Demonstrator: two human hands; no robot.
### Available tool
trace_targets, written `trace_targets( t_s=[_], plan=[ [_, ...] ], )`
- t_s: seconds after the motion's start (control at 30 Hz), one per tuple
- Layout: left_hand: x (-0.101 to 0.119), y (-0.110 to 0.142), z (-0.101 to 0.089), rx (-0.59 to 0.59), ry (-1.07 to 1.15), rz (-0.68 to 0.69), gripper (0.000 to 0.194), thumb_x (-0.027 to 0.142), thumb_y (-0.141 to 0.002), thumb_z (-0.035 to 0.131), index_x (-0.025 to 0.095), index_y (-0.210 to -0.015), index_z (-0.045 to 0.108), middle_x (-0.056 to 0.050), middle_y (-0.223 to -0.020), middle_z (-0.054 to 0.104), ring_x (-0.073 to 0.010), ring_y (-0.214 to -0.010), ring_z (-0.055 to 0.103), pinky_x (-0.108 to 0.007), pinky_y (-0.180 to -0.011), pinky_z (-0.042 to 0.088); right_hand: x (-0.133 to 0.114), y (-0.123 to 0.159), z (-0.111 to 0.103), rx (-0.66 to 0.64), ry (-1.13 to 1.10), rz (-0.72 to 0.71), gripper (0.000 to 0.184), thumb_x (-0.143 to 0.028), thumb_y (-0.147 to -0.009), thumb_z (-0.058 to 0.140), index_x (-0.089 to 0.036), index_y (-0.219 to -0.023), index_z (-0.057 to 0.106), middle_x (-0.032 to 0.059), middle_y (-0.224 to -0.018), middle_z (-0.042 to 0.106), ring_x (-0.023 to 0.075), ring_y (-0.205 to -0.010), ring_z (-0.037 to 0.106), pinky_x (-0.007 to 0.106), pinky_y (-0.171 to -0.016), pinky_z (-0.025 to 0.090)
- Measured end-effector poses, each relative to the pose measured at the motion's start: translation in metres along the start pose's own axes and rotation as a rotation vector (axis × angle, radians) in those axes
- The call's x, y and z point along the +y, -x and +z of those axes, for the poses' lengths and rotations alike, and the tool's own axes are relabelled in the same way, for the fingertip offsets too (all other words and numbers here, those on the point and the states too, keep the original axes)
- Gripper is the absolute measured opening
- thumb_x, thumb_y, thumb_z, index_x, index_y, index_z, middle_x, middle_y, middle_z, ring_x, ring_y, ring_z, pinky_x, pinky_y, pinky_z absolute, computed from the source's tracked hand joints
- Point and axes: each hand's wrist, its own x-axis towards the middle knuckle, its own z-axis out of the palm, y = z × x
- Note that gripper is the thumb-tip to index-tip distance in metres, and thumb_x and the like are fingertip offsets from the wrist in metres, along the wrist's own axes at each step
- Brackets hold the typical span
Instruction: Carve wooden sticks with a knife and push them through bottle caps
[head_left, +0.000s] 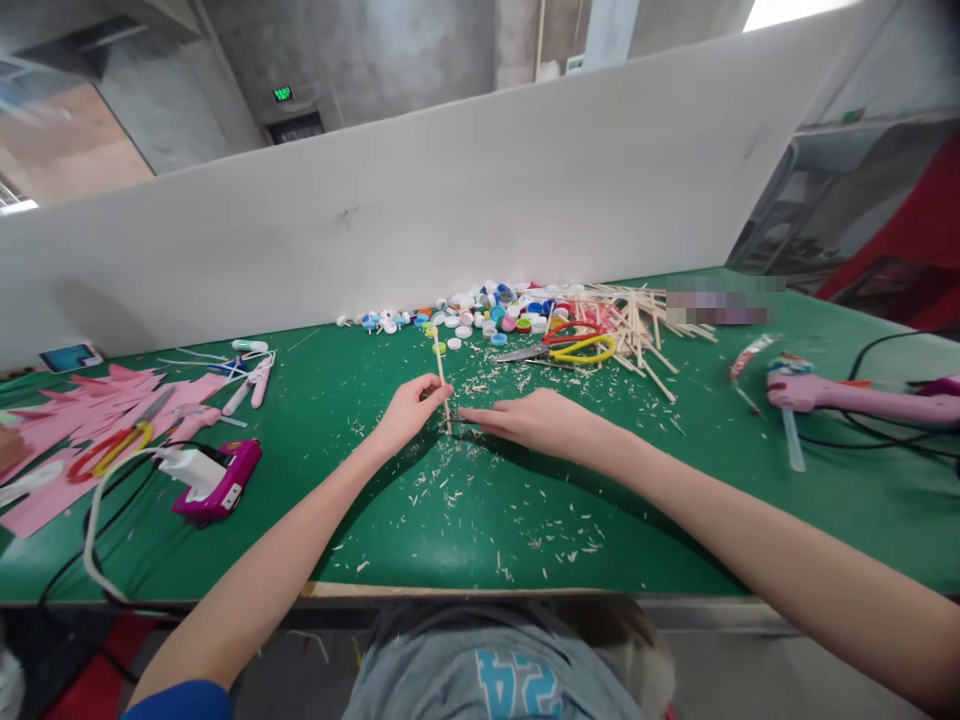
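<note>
My left hand (414, 408) pinches a thin pale wooden stick (441, 362), which stands nearly upright with its lower end at the tabletop. My right hand (536, 422) reaches in from the right, its fingers pressed together and pointing at the stick's lower part. Something small, thin and dark shows at those fingertips, too small to name. Pale wood shavings (551, 520) lie scattered around and below both hands. Just beyond the right hand are scissors (577, 345) with red and yellow handles.
Colourful bottle caps (480, 310) and a heap of wooden sticks (637, 325) lie along the white partition (420, 220). On the left are pink sheets (112, 400), a second pair of scissors (112, 450) and a magenta power strip (225, 485). A pink glue gun (840, 393) with cables lies right.
</note>
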Motion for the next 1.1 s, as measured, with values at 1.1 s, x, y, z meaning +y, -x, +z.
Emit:
trace_targets(
  t_s=[1.1],
  plan=[
    [-0.006, 0.002, -0.001, 0.047, -0.054, 0.047, 0.033, 0.045, -0.085, 0.057, 0.019, -0.068, 0.045, 0.005, -0.063, 0.040, -0.0102, -0.060, 0.035, -0.025, -0.059, 0.028, -0.011, 0.001, 0.004, -0.031, 0.187, -0.029, 0.073, -0.003, -0.085, 0.040, -0.033, -0.151, 0.027, -0.0008, -0.082, 0.053, 0.0063, -0.053, 0.025, 0.026, -0.050, 0.010]
  ],
)
